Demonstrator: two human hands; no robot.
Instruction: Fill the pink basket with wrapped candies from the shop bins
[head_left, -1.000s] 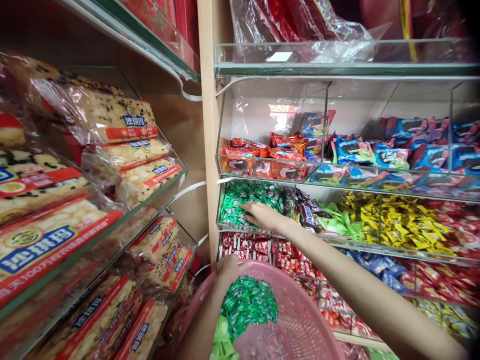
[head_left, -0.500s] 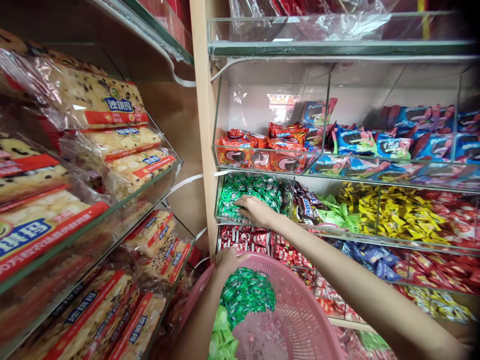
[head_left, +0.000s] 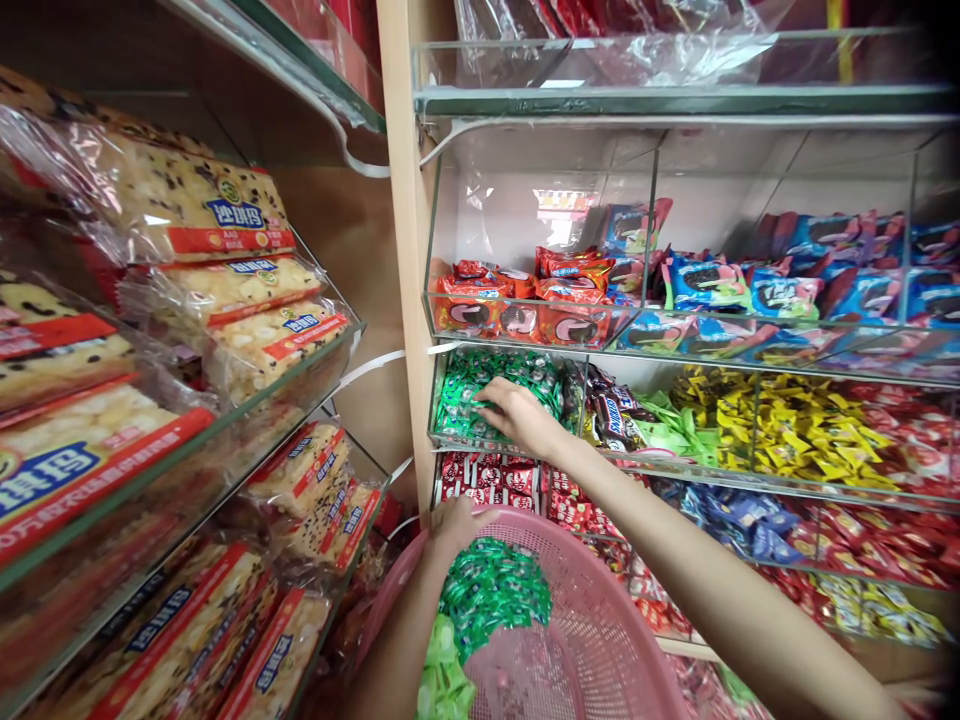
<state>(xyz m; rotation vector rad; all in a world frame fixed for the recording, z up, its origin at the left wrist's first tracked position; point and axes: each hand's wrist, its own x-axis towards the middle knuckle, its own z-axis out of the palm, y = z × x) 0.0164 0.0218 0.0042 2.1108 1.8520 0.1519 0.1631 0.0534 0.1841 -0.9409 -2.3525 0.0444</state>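
Observation:
My left hand (head_left: 456, 527) grips the rim of a pink perforated basket (head_left: 622, 600) at the bottom centre. Inside the basket lie green-wrapped candies (head_left: 499, 590) and, lower left, light green packets (head_left: 444, 675). Over a shelf bin of green-wrapped candies (head_left: 457, 380) hovers my right hand (head_left: 514, 412), its fingers curled and spread a little apart, with nothing visible between them.
Right of the green bin sit dark brown bars (head_left: 613, 415), light green packets and yellow-wrapped candies (head_left: 810, 425). Above are red and blue snack packs (head_left: 709, 280). Glass-fronted shelves of packaged pastries (head_left: 277, 340) stand at the left, beside a wooden post (head_left: 405, 250).
My right hand has lifted slightly off the green candies and shifted a little right, its fingers more apart. My left hand and the basket have stayed in place.

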